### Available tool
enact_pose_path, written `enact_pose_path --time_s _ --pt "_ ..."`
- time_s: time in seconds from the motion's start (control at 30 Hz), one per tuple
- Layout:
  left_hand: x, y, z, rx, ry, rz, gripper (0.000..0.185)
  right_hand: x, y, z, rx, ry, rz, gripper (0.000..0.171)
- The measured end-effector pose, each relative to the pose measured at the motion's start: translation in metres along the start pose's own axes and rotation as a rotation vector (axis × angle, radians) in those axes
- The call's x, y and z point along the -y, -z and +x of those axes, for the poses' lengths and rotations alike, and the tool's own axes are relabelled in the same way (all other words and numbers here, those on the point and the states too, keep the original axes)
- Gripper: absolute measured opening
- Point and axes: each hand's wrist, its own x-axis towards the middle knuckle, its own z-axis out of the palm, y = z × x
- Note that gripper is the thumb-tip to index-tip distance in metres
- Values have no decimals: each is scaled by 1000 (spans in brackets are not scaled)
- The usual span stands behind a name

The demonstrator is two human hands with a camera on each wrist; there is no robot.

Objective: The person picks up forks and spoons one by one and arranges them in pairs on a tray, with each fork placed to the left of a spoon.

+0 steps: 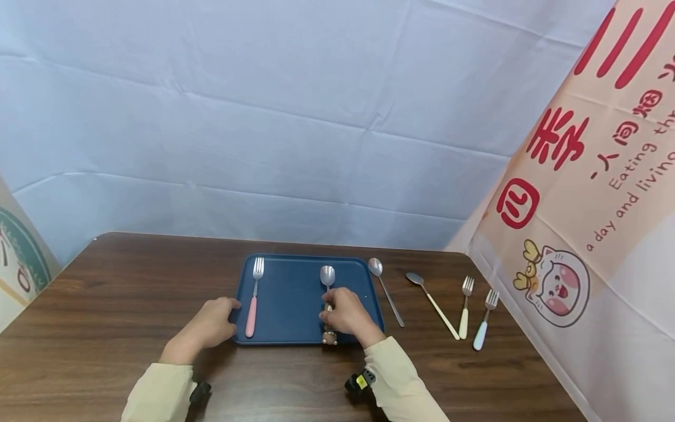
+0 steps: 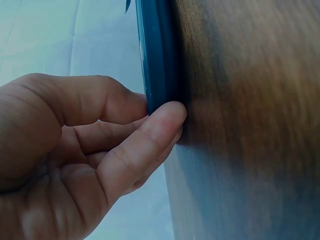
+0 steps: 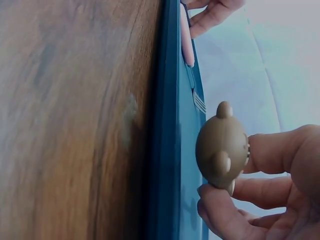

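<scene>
A blue tray (image 1: 290,299) lies on the table. At its left edge my left hand (image 1: 207,323) pinches the rim between thumb and fingers; the left wrist view shows the tray rim (image 2: 157,55) up close. My right hand (image 1: 347,315) holds a spoon (image 1: 327,275) by its handle over the right part of the tray. The handle ends in a brown bear head (image 3: 222,150), seen from its end in the right wrist view. Along the tray's left side lies a fork with a pink handle (image 1: 251,316), tines pointing away from me.
Right of the tray, on the brown wooden table (image 1: 132,281), lie a metal spoon (image 1: 389,296), a spoon with a cream handle (image 1: 440,310), a fork with a pale yellow handle (image 1: 464,322) and one with a light blue handle (image 1: 480,335). A pale cloth (image 1: 263,117) hangs behind.
</scene>
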Motion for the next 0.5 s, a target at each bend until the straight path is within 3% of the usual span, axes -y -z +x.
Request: enact_pose_path --time_s 0.5 --pt "0 -1 0 4 22 1 42 12 -20 15 24 28 4 34"
